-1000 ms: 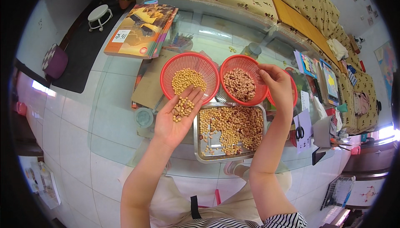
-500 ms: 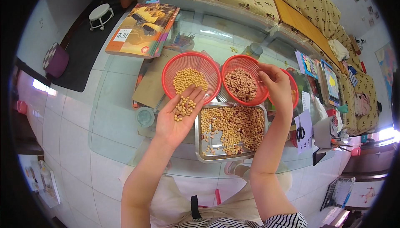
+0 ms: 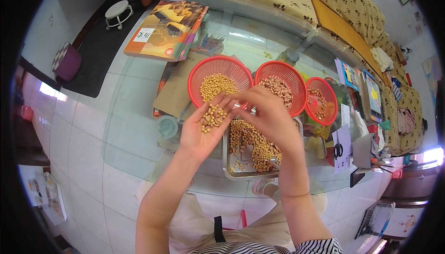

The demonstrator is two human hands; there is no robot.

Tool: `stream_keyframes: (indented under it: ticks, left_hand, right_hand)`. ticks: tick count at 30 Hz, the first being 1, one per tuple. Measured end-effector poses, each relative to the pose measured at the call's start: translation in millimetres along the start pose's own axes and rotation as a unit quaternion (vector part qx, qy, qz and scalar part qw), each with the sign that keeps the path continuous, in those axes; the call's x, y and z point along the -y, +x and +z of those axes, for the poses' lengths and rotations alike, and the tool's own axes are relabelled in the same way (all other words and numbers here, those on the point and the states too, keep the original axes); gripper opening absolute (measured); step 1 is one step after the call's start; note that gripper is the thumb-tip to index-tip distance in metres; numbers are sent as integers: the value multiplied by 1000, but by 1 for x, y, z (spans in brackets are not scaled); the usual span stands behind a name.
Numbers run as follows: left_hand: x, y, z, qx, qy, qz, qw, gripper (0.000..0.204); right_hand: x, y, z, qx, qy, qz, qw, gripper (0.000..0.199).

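1. Head view: the left hand (image 3: 200, 131) lies palm up with its fingers spread flat, cupping a small heap of pale yellow beans (image 3: 212, 117) over the front edge of the glass desk (image 3: 130, 128).
2. The right hand (image 3: 268, 117) reaches across, its fingertips (image 3: 228, 101) drawn together at the far edge of that heap; whether they pinch a bean cannot be told.
3. Under both hands a metal tray (image 3: 250, 173) holds mixed beans.
4. Behind it stand three red baskets: the left basket (image 3: 204, 70) with yellow beans, the middle basket (image 3: 289, 73) with brownish speckled ones, and the small right basket (image 3: 327, 91).
5. A stack of books (image 3: 167, 29) lies farther back, and scissors (image 3: 338, 149) rest to the right.
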State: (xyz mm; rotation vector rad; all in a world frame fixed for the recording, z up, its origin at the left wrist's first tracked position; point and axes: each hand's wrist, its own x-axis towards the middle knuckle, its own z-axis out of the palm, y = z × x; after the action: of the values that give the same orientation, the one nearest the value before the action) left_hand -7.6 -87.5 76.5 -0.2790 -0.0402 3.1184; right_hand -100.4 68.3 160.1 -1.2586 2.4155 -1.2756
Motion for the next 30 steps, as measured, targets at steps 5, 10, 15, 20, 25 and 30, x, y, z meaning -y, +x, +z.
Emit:
stream_keyframes:
  ticks: [5, 10, 15, 20, 25, 30]
  left_hand:
    - [3, 1, 8, -12, 32, 29, 999, 45]
    - [2, 2, 9, -23, 9, 44, 999, 46]
    - [-1, 1, 9, -32, 21, 53, 998, 45]
    - [-1, 1, 8, -29, 15, 43, 999, 44]
    - [0, 1, 5, -13, 3, 26, 1000, 43]
    - [1, 1, 5, -15, 13, 27, 999, 43]
  right_hand:
    - [7, 1, 23, 52, 12, 15, 998, 23]
    - [0, 0, 39, 18, -42, -8, 999, 21]
    - [2, 1, 47, -3, -60, -41, 997, 22]
    - [1, 2, 50, -24, -58, -40, 997, 20]
    - [-3, 2, 55, -45, -59, -4, 997, 18]
    - [-6, 2, 58, -55, -69, -1, 996, 17]
